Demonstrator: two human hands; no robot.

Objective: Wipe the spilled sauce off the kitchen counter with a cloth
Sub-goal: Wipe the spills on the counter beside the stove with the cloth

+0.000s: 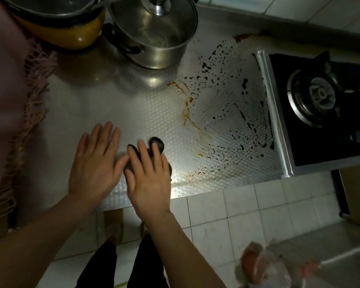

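No readable text, label, brand, number or sign anywhere in view. Nothing legible on the steel pot (pixel 162 56) at upper centre, on the gas stove (pixel 312 140) at the right edge, or on the counter (pixel 112 96) in the middle of the frame.

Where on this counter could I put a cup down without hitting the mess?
The bare counter between the pink fringed cloth, the lidded pot and the left hand. Toward the stove it is crowded with spilled sauce.
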